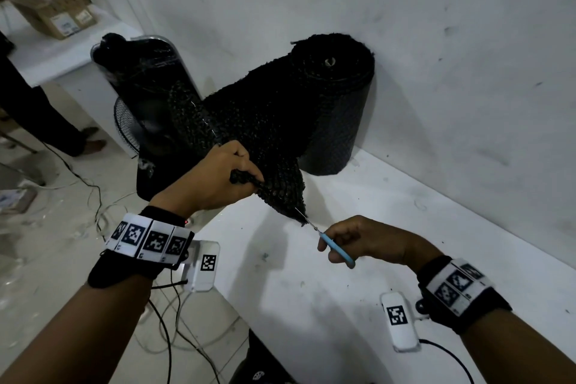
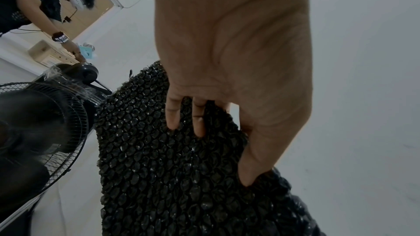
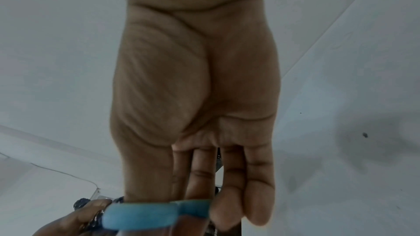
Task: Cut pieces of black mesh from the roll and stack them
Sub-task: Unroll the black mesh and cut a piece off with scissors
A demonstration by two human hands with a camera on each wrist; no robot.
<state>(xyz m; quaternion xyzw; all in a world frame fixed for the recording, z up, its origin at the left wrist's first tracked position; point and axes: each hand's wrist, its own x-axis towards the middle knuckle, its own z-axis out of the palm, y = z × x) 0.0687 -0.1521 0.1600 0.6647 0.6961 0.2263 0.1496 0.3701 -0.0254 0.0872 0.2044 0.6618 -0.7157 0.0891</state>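
Observation:
A thick roll of black mesh (image 1: pixel 333 97) stands upright on the white table (image 1: pixel 343 259) against the wall. A sheet of the black mesh (image 1: pixel 258 121) (image 2: pixel 163 168) is unrolled to the left and held off the table. My left hand (image 1: pixel 218 178) (image 2: pixel 227 78) grips the sheet's lower edge, fingers curled into it. My right hand (image 1: pixel 358 240) (image 3: pixel 197 105) holds blue-handled scissors (image 1: pixel 335 248) (image 3: pixel 156 215), whose blades reach the mesh's bottom corner.
A black pedestal fan (image 1: pixel 140 97) (image 2: pixel 34 123) wrapped in plastic stands left of the table. Cables (image 1: pixel 162 321) lie on the tiled floor. Another person (image 2: pixel 34 3) bends over a cardboard box (image 1: pixel 59 12) on a far table.

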